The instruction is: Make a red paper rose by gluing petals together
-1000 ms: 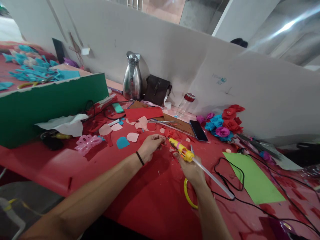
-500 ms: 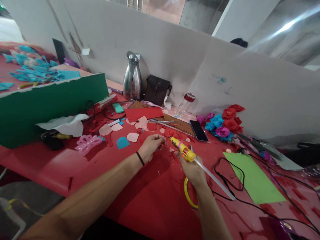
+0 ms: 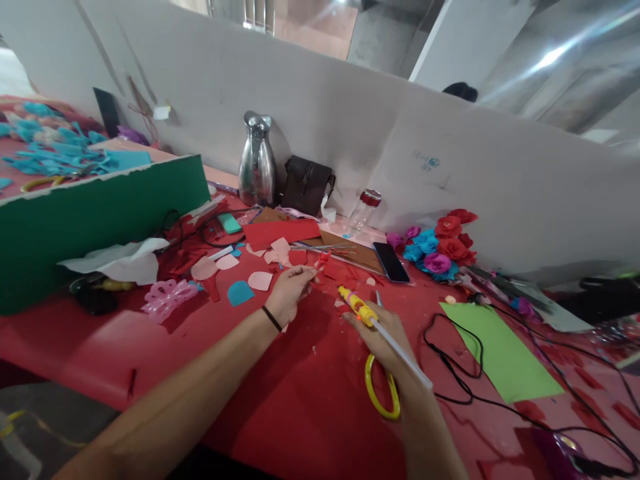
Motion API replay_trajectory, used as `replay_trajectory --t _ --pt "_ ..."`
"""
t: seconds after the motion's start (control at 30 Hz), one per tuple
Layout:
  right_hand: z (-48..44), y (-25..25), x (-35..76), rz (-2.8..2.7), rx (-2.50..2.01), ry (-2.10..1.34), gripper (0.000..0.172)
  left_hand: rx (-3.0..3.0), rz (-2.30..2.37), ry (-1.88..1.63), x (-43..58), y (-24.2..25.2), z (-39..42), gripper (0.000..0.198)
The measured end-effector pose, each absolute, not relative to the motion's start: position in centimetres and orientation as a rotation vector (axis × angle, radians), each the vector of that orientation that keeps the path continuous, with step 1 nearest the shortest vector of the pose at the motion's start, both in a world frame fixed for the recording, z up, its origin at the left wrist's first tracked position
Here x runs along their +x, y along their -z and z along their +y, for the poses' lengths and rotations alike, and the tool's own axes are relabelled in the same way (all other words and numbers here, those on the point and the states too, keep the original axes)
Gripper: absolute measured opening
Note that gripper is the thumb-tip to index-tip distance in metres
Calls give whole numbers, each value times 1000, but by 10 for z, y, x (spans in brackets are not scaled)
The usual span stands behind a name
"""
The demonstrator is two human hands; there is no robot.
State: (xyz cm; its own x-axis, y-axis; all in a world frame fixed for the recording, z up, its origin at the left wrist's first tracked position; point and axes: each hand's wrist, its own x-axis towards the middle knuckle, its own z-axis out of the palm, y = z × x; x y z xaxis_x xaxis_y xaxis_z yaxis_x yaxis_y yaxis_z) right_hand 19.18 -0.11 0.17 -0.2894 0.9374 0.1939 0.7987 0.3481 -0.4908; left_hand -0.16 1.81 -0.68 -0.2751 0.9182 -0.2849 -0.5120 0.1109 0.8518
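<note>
Head view | your right hand (image 3: 393, 325) is gripping the glue gun (image 3: 360, 308), nozzle (image 3: 342, 290) jutting ahead | your left hand (image 3: 291, 292), left of the gun, is pinching something too small to tell

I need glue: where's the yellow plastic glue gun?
The head view shows the glue gun right of centre, in the right hand, beyond a yellow looped handle.

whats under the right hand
Scissors: a yellow handle loop shows, and seemingly a blade tip beyond the right hand. Their middle is covered; anything else beneath cannot be seen.
</note>
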Motion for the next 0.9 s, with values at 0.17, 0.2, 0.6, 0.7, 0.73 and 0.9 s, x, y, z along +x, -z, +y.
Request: replay_trajectory --t 0.17,0.2,0.6,0.7,0.73,0.9 --pt "3 -15 213 -2292 -1727 -488 23 307 1108 -1750 -22 -4 25 13" --pt "4 -18 217 -2302 -1756 -515 19 294 1106 -1762 -25 -5 26 13" --pt "-2 -26 237 -2300 -2107 -445 36 177 1080 -1737 -22 -4 31 13" --pt "-1 -29 239 -2290 -1989 -370 34 186 1048 -1779 -25 -1 33 11" --pt "0 -31 239 -2260 -1947 -339 31 185 1053 -1791 -26 -1 34 10" --pt "13 -53 222 -2155 -1905 -360 26 191 1023 -1840 -31 2 35 15"
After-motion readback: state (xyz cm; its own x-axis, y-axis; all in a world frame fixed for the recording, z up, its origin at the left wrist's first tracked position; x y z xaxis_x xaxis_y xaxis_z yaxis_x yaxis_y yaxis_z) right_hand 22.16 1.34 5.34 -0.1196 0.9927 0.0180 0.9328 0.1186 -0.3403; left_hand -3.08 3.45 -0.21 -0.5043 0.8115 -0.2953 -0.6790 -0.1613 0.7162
